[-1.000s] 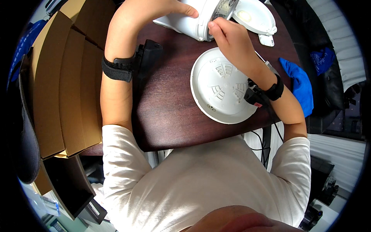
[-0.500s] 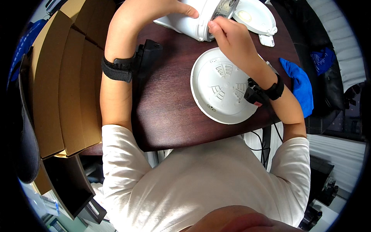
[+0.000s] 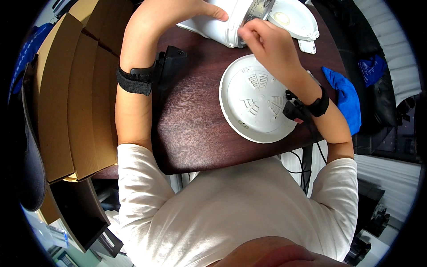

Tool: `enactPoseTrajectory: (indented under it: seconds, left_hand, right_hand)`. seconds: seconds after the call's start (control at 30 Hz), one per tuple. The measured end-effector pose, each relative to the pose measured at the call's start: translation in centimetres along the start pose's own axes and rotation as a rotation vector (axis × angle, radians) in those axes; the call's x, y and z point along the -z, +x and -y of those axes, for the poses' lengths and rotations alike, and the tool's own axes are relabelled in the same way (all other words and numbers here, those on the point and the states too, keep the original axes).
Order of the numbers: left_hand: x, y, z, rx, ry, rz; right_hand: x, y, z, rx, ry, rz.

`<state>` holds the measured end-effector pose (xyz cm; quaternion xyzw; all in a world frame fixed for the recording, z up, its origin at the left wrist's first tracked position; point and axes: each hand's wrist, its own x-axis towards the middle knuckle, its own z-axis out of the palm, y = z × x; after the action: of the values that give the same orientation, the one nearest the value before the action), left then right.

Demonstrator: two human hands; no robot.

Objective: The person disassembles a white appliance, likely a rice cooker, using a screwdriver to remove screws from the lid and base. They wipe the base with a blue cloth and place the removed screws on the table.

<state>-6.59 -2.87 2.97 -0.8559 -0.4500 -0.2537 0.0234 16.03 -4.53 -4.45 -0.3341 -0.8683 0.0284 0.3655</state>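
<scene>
A white appliance body point(image 3: 220, 27) lies on its side at the far edge of the dark wooden table point(image 3: 191, 129). My left hand point(image 3: 178, 11) rests flat on its top, steadying it. At the open underside of that body, where metal parts show, my right hand point(image 3: 267, 42) has its fingers pinched; whether they hold anything I cannot see. A round white base plate point(image 3: 253, 107) with vent slots lies flat on the table below my right wrist.
A white lid-like part point(image 3: 293, 18) sits at the far right of the table. A blue cloth point(image 3: 344, 98) lies right of my right forearm. Flat cardboard boxes point(image 3: 66, 98) stack at the left. A black object point(image 3: 169, 66) lies by my left forearm.
</scene>
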Motion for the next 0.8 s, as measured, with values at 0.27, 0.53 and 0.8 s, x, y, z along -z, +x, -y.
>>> enactPoseTrajectory:
  seconds: [0.27,0.53,0.8]
  left_hand:
    - [-0.4,0.1,0.5,-0.029,0.013,-0.014]
    - [-0.5,0.0,0.5,-0.034,0.01,-0.024]
    - [-0.4,0.0,0.4,-0.026,0.024,-0.014]
  right_hand:
    - [-0.6,0.1,-0.5,0.04,-0.037,-0.007]
    - [0.3,-0.3,0.5,-0.047,-0.028,0.009]
    - [-0.8,0.0,-0.1,-0.059,0.055,0.002]
